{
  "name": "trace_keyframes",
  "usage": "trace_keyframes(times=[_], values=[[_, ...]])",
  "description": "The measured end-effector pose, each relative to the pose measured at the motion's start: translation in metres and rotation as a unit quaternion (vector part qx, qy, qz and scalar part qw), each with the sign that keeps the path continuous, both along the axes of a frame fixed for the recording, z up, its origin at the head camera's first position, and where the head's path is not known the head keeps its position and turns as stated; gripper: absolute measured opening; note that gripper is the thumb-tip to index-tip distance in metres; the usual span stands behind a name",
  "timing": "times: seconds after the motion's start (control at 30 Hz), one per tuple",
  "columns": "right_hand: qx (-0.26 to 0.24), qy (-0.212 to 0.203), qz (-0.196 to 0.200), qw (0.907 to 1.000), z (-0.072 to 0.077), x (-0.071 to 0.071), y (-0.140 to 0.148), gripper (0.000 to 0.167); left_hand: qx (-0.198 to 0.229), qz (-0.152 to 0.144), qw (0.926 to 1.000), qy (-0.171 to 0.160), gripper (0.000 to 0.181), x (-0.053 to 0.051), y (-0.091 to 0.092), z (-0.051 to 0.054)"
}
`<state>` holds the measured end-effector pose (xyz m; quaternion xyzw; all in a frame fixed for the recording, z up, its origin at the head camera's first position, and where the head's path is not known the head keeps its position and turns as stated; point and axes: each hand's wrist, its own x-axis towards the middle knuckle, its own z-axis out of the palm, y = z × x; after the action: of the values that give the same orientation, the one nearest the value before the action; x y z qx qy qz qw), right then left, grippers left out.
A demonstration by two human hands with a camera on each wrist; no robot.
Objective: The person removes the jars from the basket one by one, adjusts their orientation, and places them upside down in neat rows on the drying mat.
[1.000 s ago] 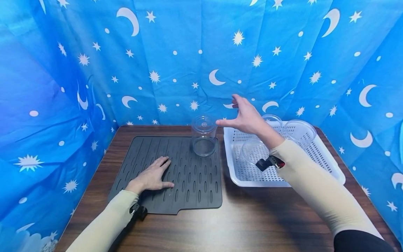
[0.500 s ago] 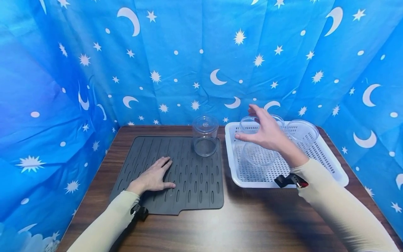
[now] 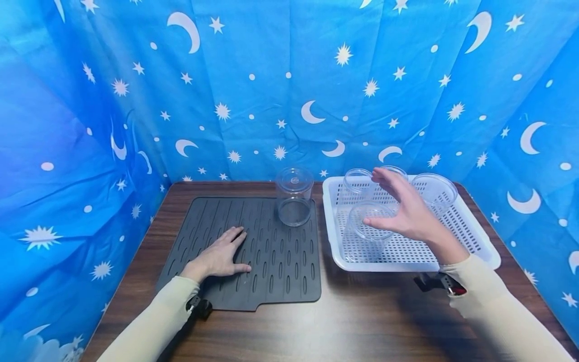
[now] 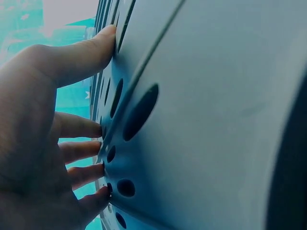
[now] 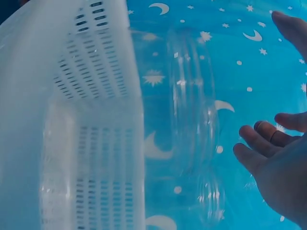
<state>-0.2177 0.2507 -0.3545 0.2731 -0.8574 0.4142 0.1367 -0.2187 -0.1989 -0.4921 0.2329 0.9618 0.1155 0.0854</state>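
Note:
My left hand [image 3: 216, 259] rests on a dark grey slotted mat [image 3: 280, 251] with fingers spread; in the left wrist view its fingertips touch the mat's surface. On the mat's back right corner stands a clear, lidded plastic jar [image 3: 294, 198], upright. My right hand [image 3: 409, 213] is over the white perforated basket [image 3: 339, 264], thumb and fingers apart, holding nothing. Nearest to it is a clear jar [image 3: 362, 236] in the basket's front left part. The right wrist view has a clear jar [image 5: 192, 100] just beyond the fingers [image 5: 254, 139], with a gap between.
Several clear jars are in the basket, among them a back left jar [image 3: 358, 181] and a wide jar [image 3: 434, 191] at the back right. A brown wooden table [image 3: 307, 332] carries everything. A blue star-patterned cloth [image 3: 253, 90] hangs behind and at both sides.
My right hand has drawn away from the jar on the mat, moving right and down to the basket's front left jar. The left hand stays on the mat.

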Motion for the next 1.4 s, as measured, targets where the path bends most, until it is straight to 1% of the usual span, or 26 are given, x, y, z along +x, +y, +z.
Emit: trace_keyframes(times=[0.07,0.13,0.37,0.53,0.63,0.7,0.83,0.93,1.2,1.3,1.4], values=[[0.004,0.003,0.004,1.0000,-0.003,0.003,0.004,0.104,0.000,-0.001,1.0000,0.001,0.096,0.000,0.000,0.000],[0.004,-0.002,0.008,1.0000,-0.007,0.005,0.008,0.105,0.002,-0.003,1.0000,0.003,0.096,0.000,-0.001,-0.001],[-0.025,-0.013,0.028,0.9992,-0.024,0.011,0.019,0.109,0.002,-0.005,1.0000,-0.001,0.095,0.000,-0.002,0.000],[-0.032,-0.017,0.028,0.9990,-0.037,0.015,0.024,0.109,-0.001,-0.006,1.0000,0.001,0.096,0.000,-0.002,-0.002],[-0.016,-0.034,0.011,0.9992,-0.045,0.017,0.026,0.108,-0.004,-0.006,1.0000,-0.001,0.096,0.000,-0.002,-0.003],[-0.003,-0.049,-0.009,0.9987,-0.050,0.019,0.027,0.108,-0.004,-0.006,1.0000,-0.005,0.097,0.000,-0.002,-0.003],[-0.002,-0.075,-0.036,0.9965,-0.058,0.020,0.031,0.111,-0.005,-0.001,0.9999,-0.010,0.096,0.000,-0.001,-0.002],[-0.014,-0.085,-0.041,0.9955,-0.062,0.020,0.033,0.112,-0.002,-0.002,1.0000,-0.006,0.096,0.000,-0.001,-0.002],[-0.008,-0.112,-0.039,0.9929,-0.072,0.016,0.038,0.114,-0.005,-0.001,1.0000,-0.007,0.096,0.000,-0.001,-0.001],[0.016,-0.122,-0.046,0.9913,-0.074,0.015,0.040,0.113,-0.006,-0.003,1.0000,-0.005,0.096,-0.001,-0.001,-0.002],[0.052,-0.138,-0.058,0.9874,-0.075,0.015,0.042,0.111,-0.005,-0.006,1.0000,-0.005,0.095,-0.001,-0.001,-0.002]])
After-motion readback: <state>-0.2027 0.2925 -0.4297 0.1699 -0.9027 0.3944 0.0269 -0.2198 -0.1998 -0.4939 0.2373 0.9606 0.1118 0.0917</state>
